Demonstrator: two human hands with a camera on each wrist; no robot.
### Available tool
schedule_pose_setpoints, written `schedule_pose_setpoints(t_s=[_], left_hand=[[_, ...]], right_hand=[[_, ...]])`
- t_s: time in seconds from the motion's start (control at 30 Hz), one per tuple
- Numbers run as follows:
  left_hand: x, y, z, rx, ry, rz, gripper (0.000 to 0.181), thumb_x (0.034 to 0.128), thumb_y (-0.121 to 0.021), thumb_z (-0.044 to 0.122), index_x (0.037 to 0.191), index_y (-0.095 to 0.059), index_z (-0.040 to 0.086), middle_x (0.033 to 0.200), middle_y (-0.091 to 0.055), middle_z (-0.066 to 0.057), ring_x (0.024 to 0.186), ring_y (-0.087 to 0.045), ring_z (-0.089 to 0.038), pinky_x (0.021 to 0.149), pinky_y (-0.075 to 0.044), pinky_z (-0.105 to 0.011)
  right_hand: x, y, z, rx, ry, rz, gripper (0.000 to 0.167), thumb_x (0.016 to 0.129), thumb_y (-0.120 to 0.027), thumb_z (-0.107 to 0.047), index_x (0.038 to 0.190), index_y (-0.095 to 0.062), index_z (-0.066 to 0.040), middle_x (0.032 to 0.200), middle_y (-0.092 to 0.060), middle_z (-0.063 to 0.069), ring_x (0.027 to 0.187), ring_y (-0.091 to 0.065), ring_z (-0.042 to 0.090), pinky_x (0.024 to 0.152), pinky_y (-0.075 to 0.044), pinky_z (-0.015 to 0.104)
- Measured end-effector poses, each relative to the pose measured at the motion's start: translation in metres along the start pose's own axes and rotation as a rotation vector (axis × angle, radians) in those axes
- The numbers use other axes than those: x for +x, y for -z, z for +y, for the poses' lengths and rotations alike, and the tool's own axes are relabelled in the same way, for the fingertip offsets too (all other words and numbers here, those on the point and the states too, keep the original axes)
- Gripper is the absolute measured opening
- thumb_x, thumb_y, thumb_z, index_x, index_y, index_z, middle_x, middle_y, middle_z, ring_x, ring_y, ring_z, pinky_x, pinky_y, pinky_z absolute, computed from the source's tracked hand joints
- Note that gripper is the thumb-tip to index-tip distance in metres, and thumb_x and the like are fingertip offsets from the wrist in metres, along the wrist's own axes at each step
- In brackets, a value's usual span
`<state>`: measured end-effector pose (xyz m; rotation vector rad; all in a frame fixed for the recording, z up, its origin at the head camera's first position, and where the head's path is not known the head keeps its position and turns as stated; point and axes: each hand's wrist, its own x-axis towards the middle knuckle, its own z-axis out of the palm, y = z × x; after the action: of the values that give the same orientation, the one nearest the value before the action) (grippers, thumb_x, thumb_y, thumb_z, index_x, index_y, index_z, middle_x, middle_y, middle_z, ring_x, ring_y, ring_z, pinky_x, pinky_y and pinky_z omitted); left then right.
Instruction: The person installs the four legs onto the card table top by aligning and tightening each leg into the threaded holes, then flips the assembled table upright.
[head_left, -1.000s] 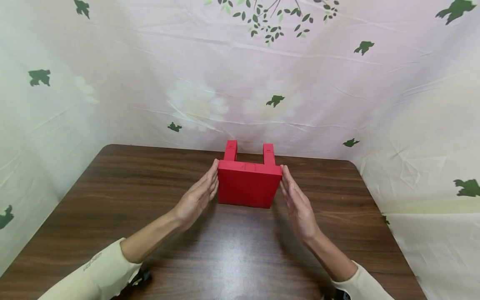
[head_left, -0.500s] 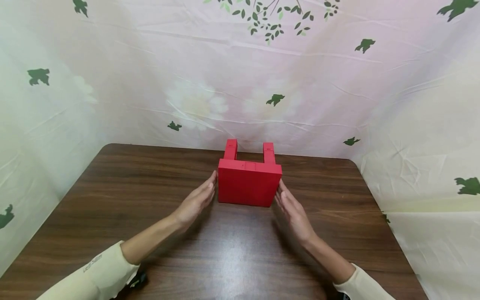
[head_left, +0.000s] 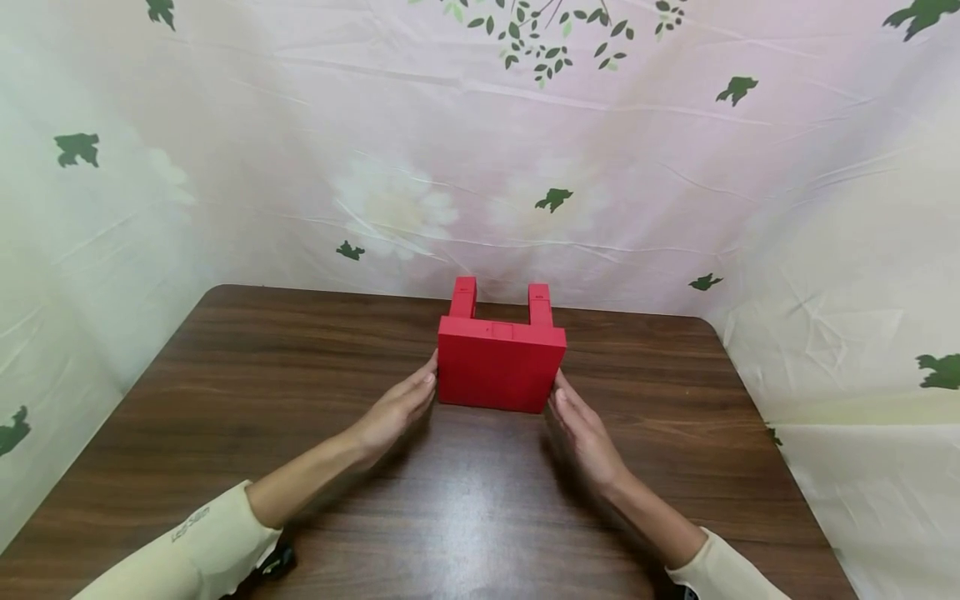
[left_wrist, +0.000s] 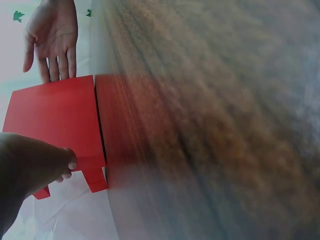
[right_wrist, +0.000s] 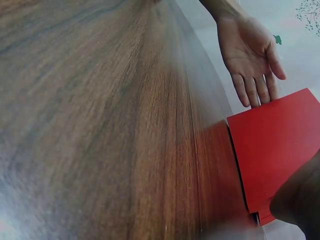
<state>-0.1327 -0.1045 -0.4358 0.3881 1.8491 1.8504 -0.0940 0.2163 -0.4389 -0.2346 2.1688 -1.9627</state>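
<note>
A red box-like object (head_left: pixel 498 371) stands upright on the table, its flat face toward me and two red arms (head_left: pixel 538 308) reaching back from it. My left hand (head_left: pixel 392 418) lies along its left side with fingers extended, the fingertips at the lower part of that side. On the opposite side, my right hand (head_left: pixel 588 439) holds its straight fingers against or very near the edge. The left wrist view has the red object (left_wrist: pixel 57 122) between the two hands. In the right wrist view, the left palm (right_wrist: pixel 247 47) faces the red object (right_wrist: pixel 275 145). Exact fingertip contact is partly hidden.
The brown wood-grain table (head_left: pixel 262 375) extends around the red object. Behind it hangs a pale curtain (head_left: pixel 450 150) printed with leaves, flowers and green birds, which also closes off both sides. Something black (head_left: pixel 277 562) shows beneath the left sleeve cuff.
Both hands have slid from the upper corners of the red object down and toward me along its sides. The object itself stays in nearly the same place.
</note>
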Motion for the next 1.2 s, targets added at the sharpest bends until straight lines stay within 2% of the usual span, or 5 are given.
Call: schedule_pose_setpoints(t_s=[0.27,0.57,0.83,1.03,1.2], left_hand=[[0.001,0.000,-0.003,0.110,-0.031,0.137,0.064,0.1231,-0.045,0.024,0.180,-0.022,0.007,0.190,-0.021,-0.013,0.176,-0.019,-0.038,0.143,-0.022,-0.060],[0.015,0.003,-0.012,0.176,-0.118,0.298,0.053,0.1119,-0.069,0.009,0.162,-0.053,0.004,0.164,-0.061,-0.021,0.154,-0.059,-0.041,0.129,-0.052,-0.056],[0.025,0.006,-0.009,0.125,-0.119,0.339,0.044,0.1061,-0.075,0.001,0.146,-0.055,0.004,0.152,-0.068,-0.022,0.143,-0.067,-0.039,0.113,-0.063,-0.036],[0.026,0.009,-0.011,0.071,-0.187,0.354,0.023,0.1017,-0.076,-0.007,0.116,-0.058,-0.007,0.152,-0.068,-0.023,0.140,-0.066,-0.036,0.105,-0.060,-0.022],[0.024,0.012,-0.012,0.116,-0.175,0.315,0.022,0.1032,-0.077,-0.002,0.124,-0.082,0.000,0.158,-0.065,-0.015,0.151,-0.058,-0.034,0.104,-0.058,-0.020]], right_hand=[[0.000,0.000,0.001,-0.138,-0.064,0.140,0.065,0.122,-0.049,-0.033,0.179,-0.030,-0.008,0.187,-0.030,0.015,0.176,-0.023,0.040,0.142,-0.023,0.066],[0.014,0.008,0.014,-0.200,0.036,0.239,0.056,0.113,-0.070,-0.020,0.165,-0.051,-0.007,0.164,-0.061,0.018,0.152,-0.060,0.033,0.112,-0.048,0.006],[0.025,0.006,0.024,-0.072,0.196,0.299,0.053,0.101,-0.079,0.007,0.144,-0.048,0.003,0.136,-0.071,0.005,0.123,-0.071,0.004,0.108,-0.060,0.015],[0.027,0.007,0.030,-0.057,0.360,0.299,0.031,0.097,-0.076,0.017,0.113,-0.050,0.010,0.126,-0.070,-0.009,0.131,-0.068,0.002,0.107,-0.061,0.017],[0.027,0.009,0.034,-0.039,0.423,0.267,0.018,0.096,-0.074,0.020,0.112,-0.069,0.014,0.133,-0.071,-0.008,0.132,-0.070,0.001,0.109,-0.061,0.018]])
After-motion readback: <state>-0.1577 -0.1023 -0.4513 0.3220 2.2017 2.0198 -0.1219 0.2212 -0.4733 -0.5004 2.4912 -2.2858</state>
